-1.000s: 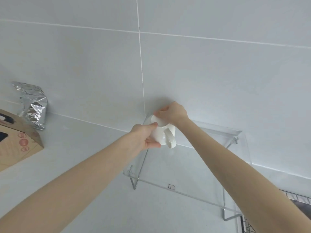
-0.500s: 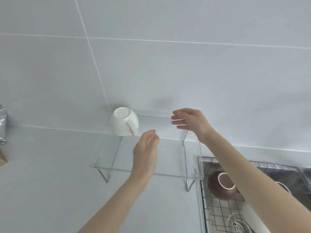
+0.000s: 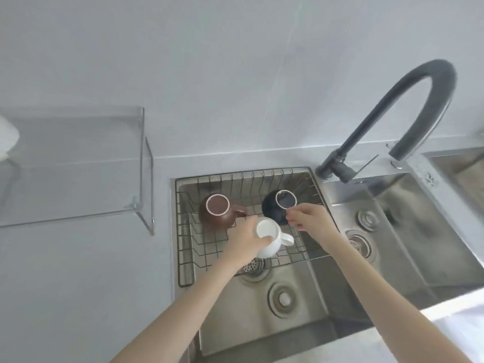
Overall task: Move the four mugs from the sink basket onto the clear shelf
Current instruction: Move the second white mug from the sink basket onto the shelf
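Note:
Three mugs stand upside down in the wire sink basket [image 3: 184, 231]: a brown mug [image 3: 218, 218] at the left, a dark mug [image 3: 275, 209] at the right, and a white mug [image 3: 271, 241] in front. My left hand [image 3: 243, 241] wraps the white mug's left side, thumb and fingers on its wall. My right hand [image 3: 310, 221] hovers at the dark mug's near right side, fingers loosely spread and holding nothing. The clear shelf [image 3: 78, 169] stands on the counter at the left, with another white mug [image 3: 6, 138] on it at the frame's edge.
A dark curved faucet [image 3: 419, 100] arches over the sink behind the basket. The steel sink's right bowl [image 3: 408, 231] lies beyond my right hand, with drains below the basket. Grey counter stretches under and in front of the shelf; a tiled wall rises behind.
The view swung right from the shelf to the sink. Both hands let go of the first white mug on the shelf, moved down into the basket, and my left hand took hold of another white mug.

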